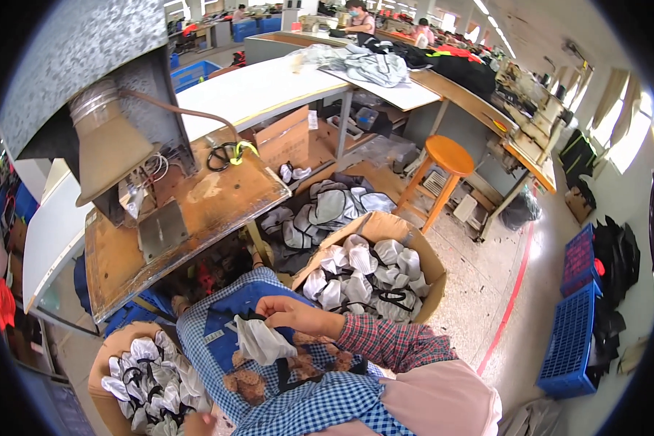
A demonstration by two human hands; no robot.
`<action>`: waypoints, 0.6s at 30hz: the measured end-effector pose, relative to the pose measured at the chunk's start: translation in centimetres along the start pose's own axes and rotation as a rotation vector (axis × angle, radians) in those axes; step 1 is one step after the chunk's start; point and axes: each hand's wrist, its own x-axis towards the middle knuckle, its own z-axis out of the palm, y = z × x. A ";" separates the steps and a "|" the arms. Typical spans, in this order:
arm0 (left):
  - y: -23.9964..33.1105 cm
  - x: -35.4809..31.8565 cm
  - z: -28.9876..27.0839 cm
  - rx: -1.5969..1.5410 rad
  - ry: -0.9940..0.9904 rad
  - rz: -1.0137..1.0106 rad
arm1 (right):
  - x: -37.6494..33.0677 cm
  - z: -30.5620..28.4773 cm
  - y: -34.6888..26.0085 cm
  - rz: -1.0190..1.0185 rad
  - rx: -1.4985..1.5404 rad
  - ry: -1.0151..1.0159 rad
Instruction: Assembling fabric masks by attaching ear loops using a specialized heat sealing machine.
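Note:
My right hand (291,315) comes in from the right in a plaid sleeve, thumb and fingers pinched together. From it hangs a small white gathered cloth piece (264,341) with a black band at its top, above my lap. Only a bit of my left hand (199,423) shows at the lower edge, beside the left cardboard box (103,361); its fingers are mostly hidden. That box holds a heap of similar white cloth pieces (149,378) with black bands. More of them fill the cardboard box (433,292) on the right. A blue checked apron (218,309) covers my lap.
Ahead on the left is a worn wooden machine table (229,189) with a cone-shaped fixture (109,138) above it and black-handled scissors (220,156). Grey cloth (327,211) lies behind the right box. An orange stool (449,155) and blue crates (568,341) stand further right.

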 end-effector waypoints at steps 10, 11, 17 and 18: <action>-0.7 2.7 2.9 -0.124 -0.036 0.124 | -2.4 0.7 -1.0 0.058 0.134 0.140; -0.4 2.4 3.3 -0.149 -0.049 0.127 | -2.4 1.0 -1.6 0.095 0.130 0.139; 0.3 1.4 5.2 -0.270 -0.114 0.136 | -1.3 0.2 1.6 0.110 0.105 0.124; 0.5 1.2 5.4 -0.288 -0.124 0.133 | -1.0 0.2 2.0 0.132 0.093 0.093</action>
